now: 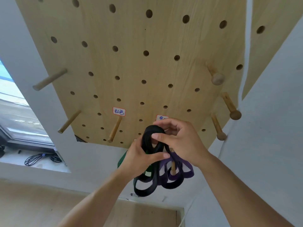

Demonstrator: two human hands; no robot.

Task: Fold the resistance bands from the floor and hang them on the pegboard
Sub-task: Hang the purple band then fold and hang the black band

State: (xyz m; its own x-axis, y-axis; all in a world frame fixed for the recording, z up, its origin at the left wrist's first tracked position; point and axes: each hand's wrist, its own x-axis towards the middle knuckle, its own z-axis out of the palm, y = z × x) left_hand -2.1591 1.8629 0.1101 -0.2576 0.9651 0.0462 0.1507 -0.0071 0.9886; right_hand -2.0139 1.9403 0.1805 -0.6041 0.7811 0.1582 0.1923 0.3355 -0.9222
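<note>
A folded black resistance band (151, 163) hangs in loops in front of the lower edge of the wooden pegboard (131, 63). My left hand (139, 158) grips the band's middle, thumb across its strands. My right hand (178, 141) pinches the band's top loop just under a white label (161, 117). Behind the black band, a purple band (186, 169) hangs on a peg (173, 168), and a green band (122, 159) shows beside my left hand. The peg under my right hand is hidden.
Bare wooden pegs stick out: one (114, 130) under a label (119, 111) left of my hands, two (49, 79) at the left edge, three knobbed ones (231, 106) at the right. A window (14, 112) and black cables (41, 158) on its sill lie left. Wood floor (41, 205) below.
</note>
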